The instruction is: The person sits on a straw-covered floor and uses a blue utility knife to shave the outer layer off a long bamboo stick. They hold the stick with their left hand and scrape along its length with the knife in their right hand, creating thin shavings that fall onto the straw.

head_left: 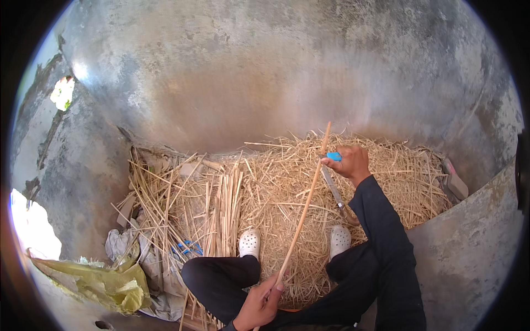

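A long thin wooden stick (305, 215) slants up and away from my lap toward the far wall. My left hand (261, 305) is closed round its near end. Close to the stick's far end, my right hand (353, 161) grips a small blue-handled knife (333, 156), with its dark tip against the stick; the edge itself is too small to make out. Below my right hand, a long metal blade (332, 187) with a curved wooden handle (349, 215) lies on the shavings.
Pale shavings (397, 182) cover the floor round my white clogs (249, 243). Split sticks (223, 204) lie left of them in a loose heap. A yellow-green sack (105, 281) and grey cloth (157, 248) are at the left. Concrete walls (265, 71) enclose the spot; a brick-like block (455, 185) stands right.
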Motion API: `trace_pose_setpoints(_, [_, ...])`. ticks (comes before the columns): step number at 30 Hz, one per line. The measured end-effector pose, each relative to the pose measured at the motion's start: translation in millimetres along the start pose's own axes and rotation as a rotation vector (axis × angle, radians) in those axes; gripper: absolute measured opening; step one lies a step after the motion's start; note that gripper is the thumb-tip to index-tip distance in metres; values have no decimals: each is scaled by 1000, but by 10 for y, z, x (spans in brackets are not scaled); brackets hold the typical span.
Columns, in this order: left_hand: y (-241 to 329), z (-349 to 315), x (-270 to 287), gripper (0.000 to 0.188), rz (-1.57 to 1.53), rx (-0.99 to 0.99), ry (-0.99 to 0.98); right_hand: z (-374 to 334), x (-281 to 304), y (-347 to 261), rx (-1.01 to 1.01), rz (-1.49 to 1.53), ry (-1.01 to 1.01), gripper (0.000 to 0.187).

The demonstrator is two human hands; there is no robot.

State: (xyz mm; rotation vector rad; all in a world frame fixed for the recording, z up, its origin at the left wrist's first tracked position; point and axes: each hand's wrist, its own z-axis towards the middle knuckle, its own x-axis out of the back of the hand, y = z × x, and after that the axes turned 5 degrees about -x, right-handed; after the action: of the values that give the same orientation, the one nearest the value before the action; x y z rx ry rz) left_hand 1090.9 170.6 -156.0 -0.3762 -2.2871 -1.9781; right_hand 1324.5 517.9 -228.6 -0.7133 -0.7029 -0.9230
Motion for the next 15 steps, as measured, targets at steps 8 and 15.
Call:
trace_pose_setpoints(8, [-347,-510,26,34,-94,-33,150,-323,-44,995,-682,11,-37,88])
trace_pose_setpoints(15, [-244,288,203,44,-313,44,88,-182,303,-482,-144,396,-357,73])
